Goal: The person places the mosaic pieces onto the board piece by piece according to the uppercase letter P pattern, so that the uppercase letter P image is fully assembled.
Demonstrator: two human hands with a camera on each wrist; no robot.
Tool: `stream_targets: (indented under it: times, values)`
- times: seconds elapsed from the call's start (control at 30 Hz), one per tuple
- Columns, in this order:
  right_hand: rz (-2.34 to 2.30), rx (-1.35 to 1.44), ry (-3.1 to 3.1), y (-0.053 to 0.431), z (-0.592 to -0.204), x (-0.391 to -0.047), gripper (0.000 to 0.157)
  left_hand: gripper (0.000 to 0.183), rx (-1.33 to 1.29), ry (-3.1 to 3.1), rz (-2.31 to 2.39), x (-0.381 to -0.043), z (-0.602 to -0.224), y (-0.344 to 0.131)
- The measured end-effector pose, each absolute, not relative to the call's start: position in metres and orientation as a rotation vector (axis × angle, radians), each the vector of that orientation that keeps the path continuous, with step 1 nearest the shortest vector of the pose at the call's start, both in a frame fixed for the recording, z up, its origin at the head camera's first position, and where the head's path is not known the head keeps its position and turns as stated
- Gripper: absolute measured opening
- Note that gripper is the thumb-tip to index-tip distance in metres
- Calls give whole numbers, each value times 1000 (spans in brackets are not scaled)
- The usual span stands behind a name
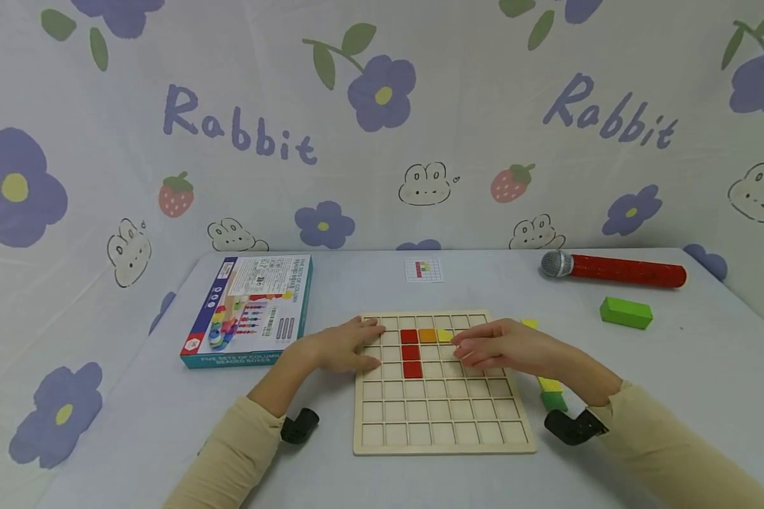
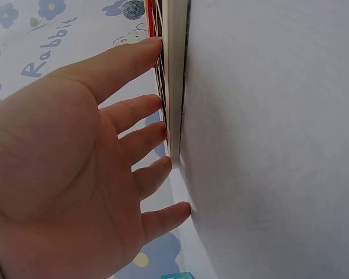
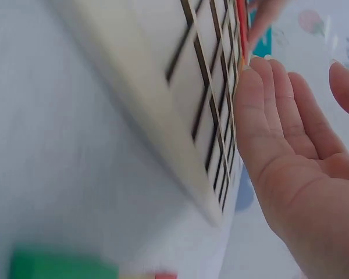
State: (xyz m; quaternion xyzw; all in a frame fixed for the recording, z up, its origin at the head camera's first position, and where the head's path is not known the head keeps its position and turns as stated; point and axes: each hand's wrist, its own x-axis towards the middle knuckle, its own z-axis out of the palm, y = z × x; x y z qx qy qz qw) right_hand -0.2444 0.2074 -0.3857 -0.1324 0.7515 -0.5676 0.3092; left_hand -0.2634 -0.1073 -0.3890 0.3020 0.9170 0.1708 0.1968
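A wooden grid board (image 1: 444,431) lies on the white table before me. Three red squares (image 1: 411,352) run down one column of it. To the right of the topmost red one come an orange square (image 1: 427,336) and a yellow square (image 1: 444,336). My left hand (image 1: 343,346) rests at the board's upper left edge, fingers spread; in the left wrist view its fingertips (image 2: 156,45) meet the board's side. Over the right part of the grid is my right hand (image 1: 509,346), its fingertips right by the yellow square. The right wrist view shows straight fingers and the thumb held apart.
A boxed toy set (image 1: 261,311) lies to the left. Behind the board is a small printed card (image 1: 424,270) with a coloured grid. A red microphone (image 1: 623,270) and a green block (image 1: 626,312) are at right. Yellow (image 1: 550,385) and green (image 1: 553,401) pieces lie beside the board, partly under my right forearm.
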Motion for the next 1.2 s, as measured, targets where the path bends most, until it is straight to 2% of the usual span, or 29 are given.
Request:
stream_targets:
  times: [0.33,0.8,1.2]
  values:
    - [-1542,-271,2074,248,-377,-247,59,65,834,2561,458,-264,-390,-107]
    - [-1612,-196,2242,301,-388,-257,59,64,849,2566,458,-266,-393,-107]
    - [-1492,-183,2366,318,-398,-260,60,64,861,2567,460,-266,-392,-107]
